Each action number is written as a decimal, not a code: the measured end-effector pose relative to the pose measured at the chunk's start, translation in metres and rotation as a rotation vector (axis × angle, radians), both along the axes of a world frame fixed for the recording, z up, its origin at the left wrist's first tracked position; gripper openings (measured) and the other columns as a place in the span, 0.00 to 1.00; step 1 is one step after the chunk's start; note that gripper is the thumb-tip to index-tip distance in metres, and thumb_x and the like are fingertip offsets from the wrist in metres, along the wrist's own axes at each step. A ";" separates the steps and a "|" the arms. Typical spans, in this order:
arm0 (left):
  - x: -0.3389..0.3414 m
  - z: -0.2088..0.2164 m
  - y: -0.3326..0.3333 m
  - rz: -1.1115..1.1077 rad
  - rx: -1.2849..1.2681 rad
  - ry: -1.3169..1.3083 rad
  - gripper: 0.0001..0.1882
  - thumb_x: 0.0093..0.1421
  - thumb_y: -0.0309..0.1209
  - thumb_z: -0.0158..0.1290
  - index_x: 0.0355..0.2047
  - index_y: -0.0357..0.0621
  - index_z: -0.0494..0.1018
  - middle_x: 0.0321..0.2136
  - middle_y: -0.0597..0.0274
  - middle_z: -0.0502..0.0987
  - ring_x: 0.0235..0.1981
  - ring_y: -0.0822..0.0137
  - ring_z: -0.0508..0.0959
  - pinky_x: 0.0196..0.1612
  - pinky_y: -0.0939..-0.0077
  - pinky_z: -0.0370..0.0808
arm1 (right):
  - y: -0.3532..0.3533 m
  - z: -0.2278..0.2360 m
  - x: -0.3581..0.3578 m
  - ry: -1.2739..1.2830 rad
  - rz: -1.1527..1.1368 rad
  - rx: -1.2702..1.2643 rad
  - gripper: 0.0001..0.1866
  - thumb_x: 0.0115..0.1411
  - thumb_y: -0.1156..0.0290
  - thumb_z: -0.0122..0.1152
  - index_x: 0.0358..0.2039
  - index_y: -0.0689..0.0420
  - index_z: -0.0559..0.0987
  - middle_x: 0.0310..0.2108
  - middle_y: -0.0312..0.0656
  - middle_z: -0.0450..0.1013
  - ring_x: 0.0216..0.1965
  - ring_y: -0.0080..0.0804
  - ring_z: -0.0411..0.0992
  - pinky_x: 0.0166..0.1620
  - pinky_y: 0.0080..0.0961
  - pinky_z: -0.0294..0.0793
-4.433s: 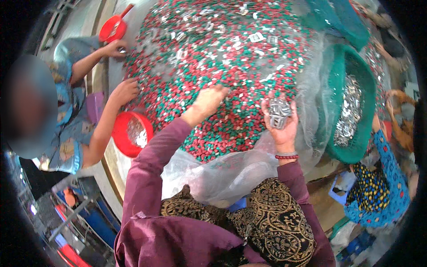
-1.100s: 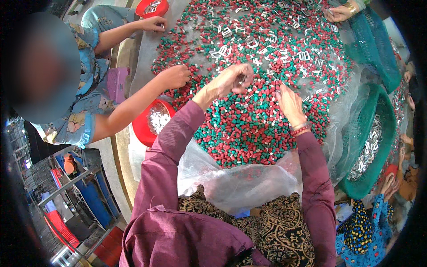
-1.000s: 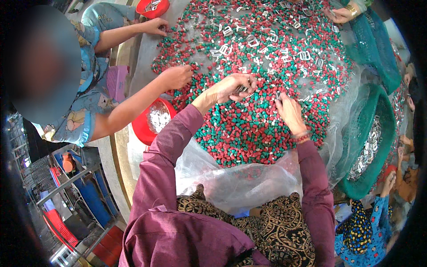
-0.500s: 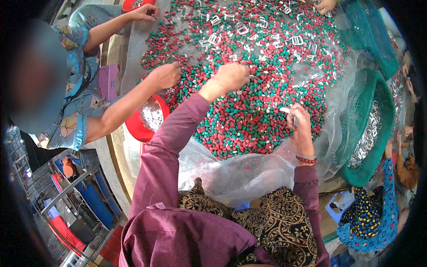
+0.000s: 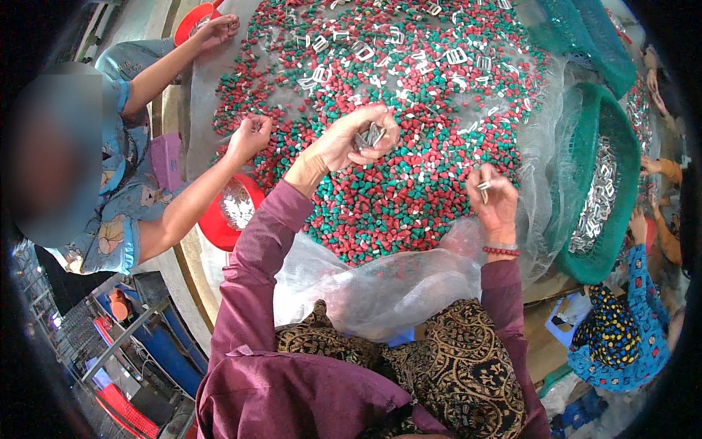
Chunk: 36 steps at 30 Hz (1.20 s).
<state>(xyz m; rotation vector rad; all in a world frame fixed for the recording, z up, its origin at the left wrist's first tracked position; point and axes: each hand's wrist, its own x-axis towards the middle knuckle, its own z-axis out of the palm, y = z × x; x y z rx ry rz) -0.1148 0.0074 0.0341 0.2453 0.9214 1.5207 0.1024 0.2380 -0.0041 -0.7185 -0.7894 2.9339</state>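
A wide pile of small red and green cone-shaped pieces lies on a sheet of translucent white mesh. Over the pile, my left hand is turned palm up, its fingers curled round several small grey metal pieces. My right hand is at the pile's right edge, thumb and fingers pinching a small pale metal piece. Flat silver buckles and slim white bits lie scattered among the cones, mostly toward the far side.
At left, a co-worker's hand is over the pile's edge, near a red bowl of silver pieces. A green mesh basket holding metal pieces stands at right, a teal net basket behind it. Another person sits at lower right.
My left hand has turned palm up, showing the metal pieces in it. The pale piece in my right hand has tilted. The co-worker's near hand has shifted left, and the whole view has shifted slightly.
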 end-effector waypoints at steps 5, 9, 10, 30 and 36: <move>0.016 -0.034 0.020 -0.323 -0.557 1.485 0.17 0.53 0.44 0.57 0.25 0.41 0.77 0.21 0.58 0.78 0.27 0.61 0.80 0.30 0.67 0.75 | 0.047 -0.019 -0.054 -0.387 0.206 1.075 0.06 0.58 0.67 0.57 0.31 0.55 0.75 0.16 0.27 0.62 0.15 0.16 0.57 0.19 0.15 0.55; 0.034 -0.063 0.023 -0.562 -0.603 1.899 0.14 0.54 0.38 0.55 0.23 0.39 0.76 0.23 0.53 0.78 0.29 0.55 0.80 0.31 0.62 0.77 | 0.067 -0.053 -0.084 -0.394 0.408 2.173 0.11 0.55 0.68 0.56 0.39 0.53 0.79 0.23 0.48 0.75 0.28 0.44 0.75 0.31 0.37 0.74; 0.035 -0.067 0.024 -0.562 -0.606 1.907 0.13 0.54 0.37 0.55 0.23 0.39 0.76 0.22 0.53 0.78 0.30 0.55 0.80 0.31 0.62 0.77 | 0.066 -0.058 -0.085 -0.381 0.452 2.227 0.10 0.55 0.69 0.55 0.38 0.54 0.79 0.24 0.49 0.75 0.30 0.47 0.75 0.32 0.39 0.74; -0.040 -0.039 0.011 0.102 -0.352 0.574 0.12 0.55 0.37 0.54 0.24 0.43 0.69 0.19 0.65 0.70 0.20 0.69 0.71 0.20 0.79 0.72 | 0.029 -0.062 -0.059 -0.495 0.609 2.062 0.11 0.56 0.66 0.55 0.35 0.60 0.72 0.26 0.54 0.75 0.32 0.55 0.74 0.34 0.48 0.73; -0.031 -0.070 0.039 -0.358 -0.973 1.720 0.10 0.51 0.32 0.58 0.32 0.41 0.78 0.33 0.51 0.79 0.37 0.54 0.80 0.37 0.62 0.77 | 0.025 -0.051 -0.063 -0.503 0.568 2.096 0.10 0.54 0.67 0.58 0.33 0.60 0.74 0.29 0.54 0.75 0.34 0.53 0.75 0.35 0.47 0.73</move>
